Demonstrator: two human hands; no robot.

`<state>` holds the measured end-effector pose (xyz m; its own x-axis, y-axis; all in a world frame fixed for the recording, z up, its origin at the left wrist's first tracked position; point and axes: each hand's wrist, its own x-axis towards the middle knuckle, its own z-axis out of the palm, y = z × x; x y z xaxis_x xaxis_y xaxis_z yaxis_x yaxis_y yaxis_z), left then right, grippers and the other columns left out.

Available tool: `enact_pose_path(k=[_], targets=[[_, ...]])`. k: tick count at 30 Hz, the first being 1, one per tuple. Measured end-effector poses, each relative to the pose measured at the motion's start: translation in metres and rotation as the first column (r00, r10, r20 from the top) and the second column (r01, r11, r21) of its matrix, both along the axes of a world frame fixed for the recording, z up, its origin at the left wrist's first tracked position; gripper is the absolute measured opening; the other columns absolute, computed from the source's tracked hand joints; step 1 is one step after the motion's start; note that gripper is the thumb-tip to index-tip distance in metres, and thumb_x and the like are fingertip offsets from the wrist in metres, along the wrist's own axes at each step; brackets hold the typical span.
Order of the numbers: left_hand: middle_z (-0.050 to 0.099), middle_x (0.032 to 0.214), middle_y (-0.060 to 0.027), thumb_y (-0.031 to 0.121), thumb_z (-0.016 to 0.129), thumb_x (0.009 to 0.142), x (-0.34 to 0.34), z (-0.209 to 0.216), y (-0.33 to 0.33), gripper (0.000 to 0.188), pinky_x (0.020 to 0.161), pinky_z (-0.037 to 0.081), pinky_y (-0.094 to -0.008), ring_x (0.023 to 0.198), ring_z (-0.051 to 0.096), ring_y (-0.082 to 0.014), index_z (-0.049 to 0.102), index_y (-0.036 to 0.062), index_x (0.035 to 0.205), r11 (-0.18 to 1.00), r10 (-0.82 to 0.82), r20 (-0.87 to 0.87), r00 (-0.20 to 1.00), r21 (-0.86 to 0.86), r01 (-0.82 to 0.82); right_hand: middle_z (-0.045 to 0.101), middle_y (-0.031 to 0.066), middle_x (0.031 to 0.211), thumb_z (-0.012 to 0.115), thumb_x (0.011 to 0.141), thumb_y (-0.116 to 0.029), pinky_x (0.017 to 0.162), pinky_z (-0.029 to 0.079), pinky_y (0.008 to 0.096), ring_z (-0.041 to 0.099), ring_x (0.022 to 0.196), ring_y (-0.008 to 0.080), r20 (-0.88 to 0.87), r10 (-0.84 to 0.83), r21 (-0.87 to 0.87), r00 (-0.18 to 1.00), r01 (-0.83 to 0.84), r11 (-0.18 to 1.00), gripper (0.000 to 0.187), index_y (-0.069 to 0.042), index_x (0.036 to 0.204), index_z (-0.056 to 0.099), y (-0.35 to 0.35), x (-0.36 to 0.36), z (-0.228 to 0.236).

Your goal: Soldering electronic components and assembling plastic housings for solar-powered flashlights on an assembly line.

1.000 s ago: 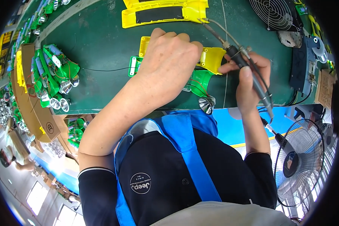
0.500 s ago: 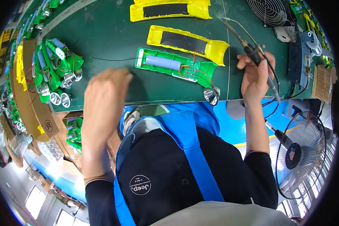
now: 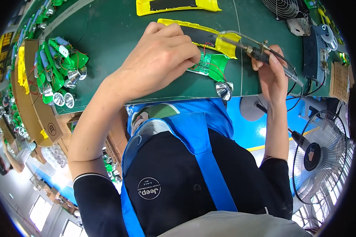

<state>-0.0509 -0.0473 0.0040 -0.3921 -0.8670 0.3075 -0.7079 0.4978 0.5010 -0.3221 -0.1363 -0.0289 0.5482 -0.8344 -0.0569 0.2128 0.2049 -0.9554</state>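
On the green bench, my left hand (image 3: 158, 59) reaches over a green flashlight half-shell (image 3: 216, 70). Its thumb and fingers are pinched at the shell's circuit board (image 3: 204, 63), apparently on a thin black wire, which is mostly hidden. The hand covers the shell's left part. Red wires run from the board, and a silver reflector cup (image 3: 224, 91) sits at the bench's near edge. My right hand (image 3: 273, 73) grips a soldering iron (image 3: 261, 54) with a thin feed tube along it. The iron's tip points left over a yellow half-shell (image 3: 228, 46) behind the green one.
Another yellow half-shell (image 3: 178, 4) lies farther back. At the left, several green shells (image 3: 57, 59) with reflectors are piled beside a cardboard box (image 3: 39, 114). A grey-blue soldering station (image 3: 315, 59) and a caged fan (image 3: 286, 8) stand at the right. A floor fan (image 3: 319, 156) is near my right arm.
My left hand has moved right, from the bare bench to the circuit board, and the loose black wire no longer trails left. The iron's tip has come lower and nearer the board.
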Motion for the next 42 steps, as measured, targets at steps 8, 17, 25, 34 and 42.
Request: enact_pose_path(k=[8,17,25,34,42], targets=[[0.053,0.073,-0.0018,0.009,0.064,0.069,-0.011,0.009,-0.002,0.006,0.076,0.035,-0.0361,0.08,0.052,-0.0191,0.059,0.0101,0.072,0.992,0.008,0.155,0.988,0.122,-0.027,0.053,0.0103,0.071,0.055,0.082,-0.025,0.055,0.04,0.0239,0.046,0.057,0.0114,-0.208,0.102,0.037,0.973,-0.097,0.995,0.026,0.0,0.084,0.05,-0.013,0.004,0.012],[0.051,0.073,-0.0027,0.005,0.063,0.068,-0.011,0.014,-0.006,0.01,0.078,0.035,-0.0343,0.077,0.051,-0.0209,0.056,0.0088,0.073,0.98,0.005,0.186,0.983,0.193,-0.042,0.052,0.0059,0.062,0.062,0.076,-0.029,0.056,0.042,0.023,0.05,0.052,0.0109,-0.345,0.185,-0.003,0.92,-0.198,0.98,0.032,0.0,0.082,0.051,-0.013,0.012,0.019],[0.052,0.07,-0.0032,0.007,0.063,0.069,-0.009,0.011,-0.007,0.006,0.078,0.034,-0.0362,0.076,0.053,-0.0206,0.058,0.0085,0.071,0.985,0.0,0.168,0.986,0.168,-0.028,0.052,0.005,0.061,0.063,0.076,-0.028,0.071,0.045,0.0256,0.051,0.052,0.0108,-0.387,0.174,-0.013,0.905,-0.194,0.981,0.031,0.0,0.082,0.051,-0.011,0.011,0.019],[0.051,0.069,-0.0026,0.006,0.066,0.067,-0.01,0.011,-0.007,0.01,0.078,0.034,-0.036,0.075,0.052,-0.0207,0.057,0.0095,0.069,0.985,-0.006,0.197,0.98,0.172,-0.029,0.05,0.0035,0.054,0.06,0.078,-0.03,0.105,0.031,0.0425,0.05,0.05,0.0106,-0.334,0.135,-0.06,0.933,-0.163,0.985,0.03,-0.002,0.081,0.049,-0.009,0.01,0.015],[0.05,0.072,-0.0019,0.005,0.067,0.066,-0.009,0.014,-0.007,0.014,0.082,0.034,-0.0367,0.077,0.051,-0.0209,0.056,0.0101,0.073,0.972,-0.025,0.208,0.978,0.232,-0.024,0.049,0.0027,0.054,0.06,0.078,-0.03,0.105,0.03,0.0433,0.05,0.049,0.0108,-0.336,0.11,-0.07,0.936,-0.141,0.988,0.029,-0.004,0.08,0.049,-0.005,0.011,0.017]])
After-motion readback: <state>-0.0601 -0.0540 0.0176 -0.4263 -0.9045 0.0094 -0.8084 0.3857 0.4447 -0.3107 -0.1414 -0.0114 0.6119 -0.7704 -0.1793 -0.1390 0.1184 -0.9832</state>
